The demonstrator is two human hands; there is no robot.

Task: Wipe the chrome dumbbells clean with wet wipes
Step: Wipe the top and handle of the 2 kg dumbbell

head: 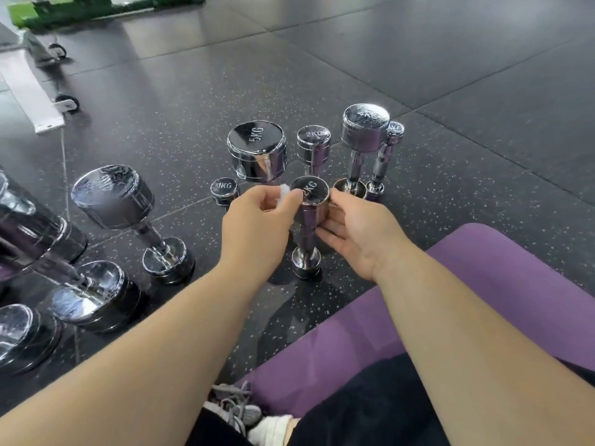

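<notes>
Mat (483, 284) at 5 o'clock seated the person close to the dumbbell (309, 220), which stood on end at centre. Its upper head was clasped by the right hand (354, 233), likely to steady it, while the left hand (257, 226) pinched a wipe (285, 191) against the rim at 10 o'clock.

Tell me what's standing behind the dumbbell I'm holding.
Another 2KG dumbbell stands right behind the held dumbbell, a 5KG dumbbell beside it. Their bases are hidden behind the held one's top and the left hand.
</notes>
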